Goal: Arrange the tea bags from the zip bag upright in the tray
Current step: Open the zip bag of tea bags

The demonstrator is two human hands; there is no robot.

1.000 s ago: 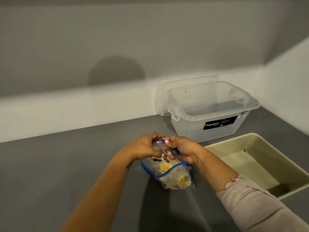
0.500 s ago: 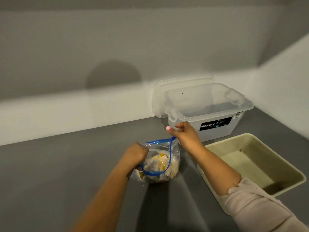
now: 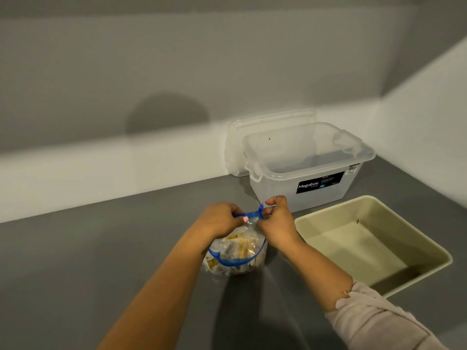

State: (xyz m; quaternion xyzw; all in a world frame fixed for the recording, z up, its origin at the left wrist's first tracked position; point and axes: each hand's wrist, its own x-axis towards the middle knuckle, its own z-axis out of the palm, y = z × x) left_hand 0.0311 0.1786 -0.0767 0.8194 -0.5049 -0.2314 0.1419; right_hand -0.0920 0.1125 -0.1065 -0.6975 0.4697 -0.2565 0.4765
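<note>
Zip bag [image 3: 236, 251] sits mid-counter, tea bags [image 3: 240, 248] bunched inside, blue zip strip half peeled. Left hand [image 3: 219, 219] pinches the far strip from the left, fingers curled; right hand [image 3: 277, 223] pinches the strip's right end, wrist bent down. Both forearms reach in from the near edge. Tray [image 3: 429, 251] lies just right of the bag, apart from it. Clear Megabox bin [image 3: 290, 195] stands far right by the wall, lid [image 3: 235, 137] leaning behind. Open grey counter [image 3: 101, 248] to the left.
</note>
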